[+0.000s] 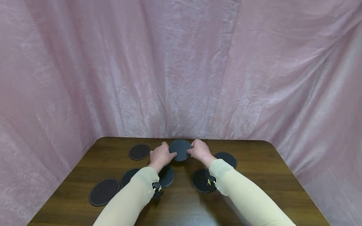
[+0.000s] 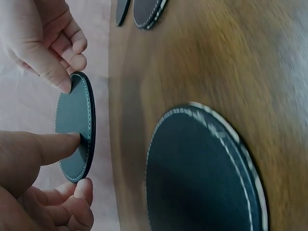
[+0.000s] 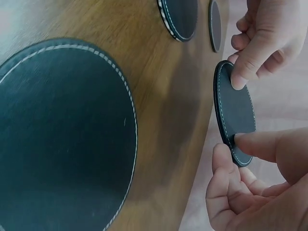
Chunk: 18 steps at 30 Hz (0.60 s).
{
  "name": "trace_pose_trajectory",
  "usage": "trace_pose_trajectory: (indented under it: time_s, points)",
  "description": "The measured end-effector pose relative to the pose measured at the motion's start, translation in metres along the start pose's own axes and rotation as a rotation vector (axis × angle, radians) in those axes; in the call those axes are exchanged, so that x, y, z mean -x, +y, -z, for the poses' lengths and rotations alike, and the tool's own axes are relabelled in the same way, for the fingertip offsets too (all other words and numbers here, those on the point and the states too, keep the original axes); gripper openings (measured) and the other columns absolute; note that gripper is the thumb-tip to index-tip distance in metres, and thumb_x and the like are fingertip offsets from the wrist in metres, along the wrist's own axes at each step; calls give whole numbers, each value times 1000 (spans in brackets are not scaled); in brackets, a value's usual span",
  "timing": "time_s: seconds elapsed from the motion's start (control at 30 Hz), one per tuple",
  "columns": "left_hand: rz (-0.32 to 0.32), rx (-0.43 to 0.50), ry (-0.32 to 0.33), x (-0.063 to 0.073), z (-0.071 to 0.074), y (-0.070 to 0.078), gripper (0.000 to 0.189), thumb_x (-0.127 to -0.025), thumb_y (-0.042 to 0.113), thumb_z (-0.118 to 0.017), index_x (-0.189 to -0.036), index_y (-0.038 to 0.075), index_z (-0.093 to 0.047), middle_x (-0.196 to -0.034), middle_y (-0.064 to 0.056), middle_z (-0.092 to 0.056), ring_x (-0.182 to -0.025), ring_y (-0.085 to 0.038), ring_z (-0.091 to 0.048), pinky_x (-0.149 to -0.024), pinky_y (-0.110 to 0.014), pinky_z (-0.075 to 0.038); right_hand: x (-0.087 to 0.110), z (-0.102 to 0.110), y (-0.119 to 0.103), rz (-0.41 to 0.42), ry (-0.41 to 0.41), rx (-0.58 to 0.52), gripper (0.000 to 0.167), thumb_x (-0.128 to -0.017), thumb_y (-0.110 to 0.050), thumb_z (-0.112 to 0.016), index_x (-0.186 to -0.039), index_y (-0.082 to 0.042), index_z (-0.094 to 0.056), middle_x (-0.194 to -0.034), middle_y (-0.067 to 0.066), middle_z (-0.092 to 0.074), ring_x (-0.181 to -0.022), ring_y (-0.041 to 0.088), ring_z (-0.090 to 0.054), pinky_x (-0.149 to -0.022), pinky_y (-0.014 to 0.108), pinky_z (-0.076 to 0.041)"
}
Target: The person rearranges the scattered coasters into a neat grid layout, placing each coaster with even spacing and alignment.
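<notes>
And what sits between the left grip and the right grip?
A dark round coaster, pinched by the left grip on one side and the right grip on the other; all three views show it.

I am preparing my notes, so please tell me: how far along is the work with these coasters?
Seemingly done: several coasters lying on the table. In hand: the raised coaster, pinched by left hand and right hand. Probably left: setting it down, since it is off the table.
</notes>
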State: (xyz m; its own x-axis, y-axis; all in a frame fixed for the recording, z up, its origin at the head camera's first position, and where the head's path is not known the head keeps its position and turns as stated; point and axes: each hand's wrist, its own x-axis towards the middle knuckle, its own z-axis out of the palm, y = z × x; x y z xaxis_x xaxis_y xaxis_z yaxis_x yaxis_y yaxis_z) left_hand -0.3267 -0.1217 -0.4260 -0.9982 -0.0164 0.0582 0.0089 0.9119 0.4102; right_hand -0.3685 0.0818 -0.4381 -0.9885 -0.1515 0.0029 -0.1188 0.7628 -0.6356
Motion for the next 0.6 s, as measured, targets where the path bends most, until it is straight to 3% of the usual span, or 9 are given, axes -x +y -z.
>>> trace_pose_trajectory:
  time_s: [0.13,0.27,0.4,0.53,0.6]
  points:
    - [-18,18,7,-1,-2,7,55,-97,44,-87,-119,1,-60,-99,-15,-74,-100,-40,-74,-96,-60,-47,-4,1,14,40,52,46,29,-97,-24,-87,-100,-4,-66,-79,3,-70,-74,21,-69,-80,46,-56]
    - [-29,53,6,0,-5,14,51,-96,42,-88,-115,4,-59,-98,-14,-74,-101,-40,-74,-96,-59,-46,19,19,-4,17,77,93,26,-98,-19,-85,-101,-2,-66,-91,9,-67,-83,28,-65,-83,48,-56]
    - [-34,65,2,2,-10,21,50,-96,41,-88,-114,5,-59,-97,-13,-74,-101,-39,-74,-95,-58,-46,28,26,-4,-20,80,104,28,-99,-21,-85,-106,-2,-66,-94,8,-68,-86,27,-66,-89,49,-55]
    - [-44,68,2,6,-11,28,48,-96,40,-88,-114,6,-59,-96,-11,-73,-101,-38,-74,-94,-57,-47,27,29,10,14,92,115,32,-99,-24,-85,-111,-1,-65,-92,10,-72,-85,28,-71,-85,46,-56]
    - [-51,78,-3,8,-11,32,47,-96,39,-88,-115,6,-60,-95,-11,-73,-100,-38,-74,-94,-56,-47,2,17,48,62,106,116,37,-98,-32,-87,-109,-5,-65,-88,7,-73,-82,26,-72,-82,44,-55]
